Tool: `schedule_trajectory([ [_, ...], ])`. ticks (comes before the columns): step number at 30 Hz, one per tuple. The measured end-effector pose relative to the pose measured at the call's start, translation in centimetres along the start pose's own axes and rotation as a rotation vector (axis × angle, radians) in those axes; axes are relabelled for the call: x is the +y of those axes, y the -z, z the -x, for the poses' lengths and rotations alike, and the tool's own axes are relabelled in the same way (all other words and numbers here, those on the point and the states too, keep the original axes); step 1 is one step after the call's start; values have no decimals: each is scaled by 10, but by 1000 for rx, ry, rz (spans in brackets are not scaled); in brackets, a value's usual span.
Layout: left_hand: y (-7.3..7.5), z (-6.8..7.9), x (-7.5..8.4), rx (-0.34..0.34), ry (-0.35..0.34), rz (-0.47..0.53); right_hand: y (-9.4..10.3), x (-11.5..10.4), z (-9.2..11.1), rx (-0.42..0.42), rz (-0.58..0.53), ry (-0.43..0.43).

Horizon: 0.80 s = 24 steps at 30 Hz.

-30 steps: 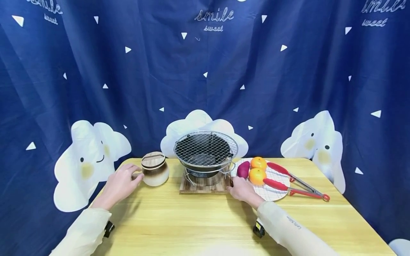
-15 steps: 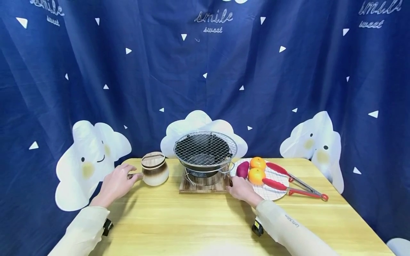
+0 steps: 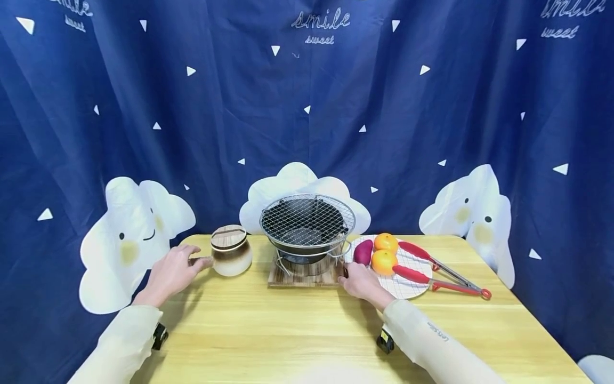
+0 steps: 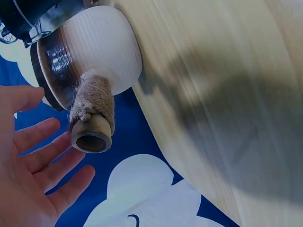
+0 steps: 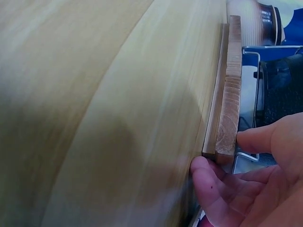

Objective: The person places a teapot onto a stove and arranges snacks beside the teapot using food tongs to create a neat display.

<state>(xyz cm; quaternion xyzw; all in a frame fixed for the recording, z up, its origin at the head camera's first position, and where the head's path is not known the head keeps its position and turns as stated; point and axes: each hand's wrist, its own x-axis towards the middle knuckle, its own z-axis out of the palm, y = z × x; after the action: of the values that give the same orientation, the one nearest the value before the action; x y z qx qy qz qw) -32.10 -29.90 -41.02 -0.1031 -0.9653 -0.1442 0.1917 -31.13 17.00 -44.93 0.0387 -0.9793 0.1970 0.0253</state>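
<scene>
My left hand is beside the lidded brown-and-cream pot, to its left. In the left wrist view its fingers are loosely spread next to the pot's twine-wrapped handle, not wrapped round it. The pot stands upright under its wooden lid. My right hand pinches the near right corner of the wooden board, thumb on the top face and curled fingers at the edge below. On this board stands a small black grill with a round wire mesh on top.
Right of the grill is a round white plate with a grid pattern. Two oranges and a purple-red oval item lie on it. Red-handled tongs lie across its right side. A blue curtain hangs behind the wooden table.
My left hand has drawn slightly left from the pot, its fingers straighter. My right hand stays at the board's corner. The head view shifts a little.
</scene>
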Motion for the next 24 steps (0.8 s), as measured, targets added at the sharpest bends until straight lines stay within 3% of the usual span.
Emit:
schedule_trajectory([
  [15,3,-10,1,-96,75,17,6,1,-2,-17,-36,5],
  [24,3,-16,-7,-174,118,48,4,2,-2,-28,-22,13],
])
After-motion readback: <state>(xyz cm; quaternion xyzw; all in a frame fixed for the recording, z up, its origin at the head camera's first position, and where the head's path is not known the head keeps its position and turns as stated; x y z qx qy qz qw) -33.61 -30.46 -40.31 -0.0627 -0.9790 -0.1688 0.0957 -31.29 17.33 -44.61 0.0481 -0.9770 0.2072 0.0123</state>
